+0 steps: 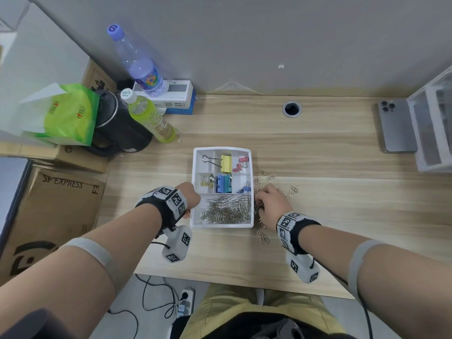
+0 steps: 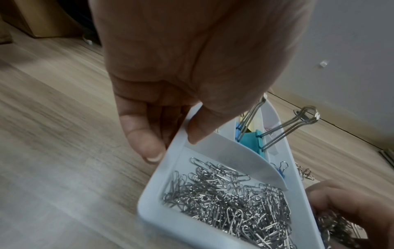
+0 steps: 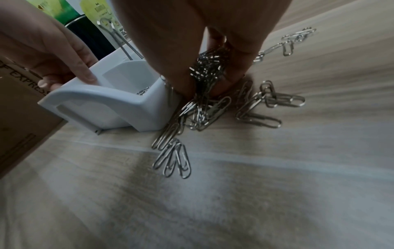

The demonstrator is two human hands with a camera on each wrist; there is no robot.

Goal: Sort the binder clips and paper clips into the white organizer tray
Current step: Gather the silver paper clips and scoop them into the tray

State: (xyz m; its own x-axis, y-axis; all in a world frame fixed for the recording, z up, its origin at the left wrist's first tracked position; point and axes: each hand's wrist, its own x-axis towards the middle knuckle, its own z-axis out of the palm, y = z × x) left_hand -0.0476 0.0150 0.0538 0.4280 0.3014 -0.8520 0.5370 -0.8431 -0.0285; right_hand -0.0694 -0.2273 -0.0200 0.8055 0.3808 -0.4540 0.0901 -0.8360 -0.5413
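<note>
The white organizer tray (image 1: 195, 167) sits mid-desk. Its upper compartments hold yellow (image 1: 226, 163), red (image 1: 239, 165), blue-and-teal (image 1: 223, 183) and small binder clips. The front compartment holds a heap of silver paper clips (image 1: 228, 209). My left hand (image 1: 189, 196) grips the tray's left wall (image 2: 170, 151), thumb inside and fingers (image 2: 147, 143) outside. My right hand (image 1: 270, 204) rests against the tray's right side and pinches a bunch of paper clips (image 3: 208, 70) off the desk. Loose paper clips (image 3: 258, 107) lie scattered around it.
Bottles (image 1: 149, 118), a black pot (image 1: 117, 128), a green bag (image 1: 68, 113) and cardboard boxes (image 1: 51, 216) crowd the left. A phone (image 1: 396, 126) and a clear drawer unit (image 1: 433, 126) stand at the right. A cable hole (image 1: 291, 108) lies near the wall.
</note>
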